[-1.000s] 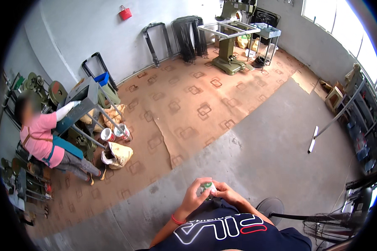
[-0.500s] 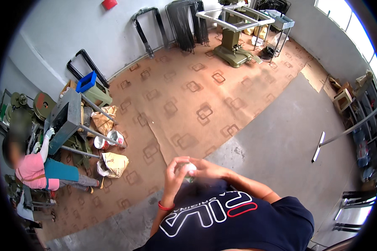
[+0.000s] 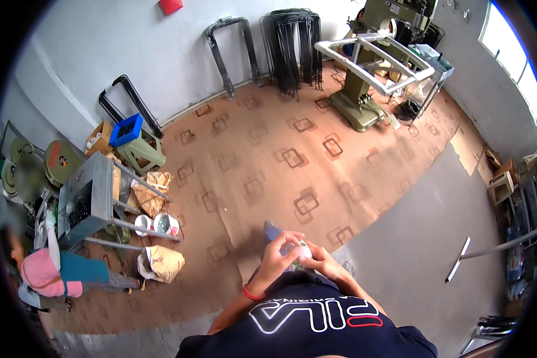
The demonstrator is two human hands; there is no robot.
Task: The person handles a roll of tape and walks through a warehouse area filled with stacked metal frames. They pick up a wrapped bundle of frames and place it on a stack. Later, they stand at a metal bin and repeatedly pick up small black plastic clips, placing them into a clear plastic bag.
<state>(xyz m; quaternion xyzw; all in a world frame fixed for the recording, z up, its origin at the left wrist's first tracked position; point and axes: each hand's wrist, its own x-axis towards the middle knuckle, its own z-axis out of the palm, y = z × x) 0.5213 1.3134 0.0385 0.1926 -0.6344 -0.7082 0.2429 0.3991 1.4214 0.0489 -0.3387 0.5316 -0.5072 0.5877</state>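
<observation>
Both holding points are engaged: my left grip point(image 3: 275, 255) and right grip point(image 3: 324, 262) grasp a small white-and-green item point(image 3: 305, 249) between them, near, in front of my dark shirt point(image 3: 316, 316), its full shape partly covered. Patterned floor covering point(image 3: 262, 191) extends beyond. At left, a co-worker point(image 3: 45, 271) in pink faces a grey metal desk point(image 3: 104, 194); far right stands a green machine point(image 3: 357, 110).

Left hand point(image 3: 275, 255) and right hand point(image 3: 322, 261) — both holding a small white item point(image 3: 305, 250)
</observation>
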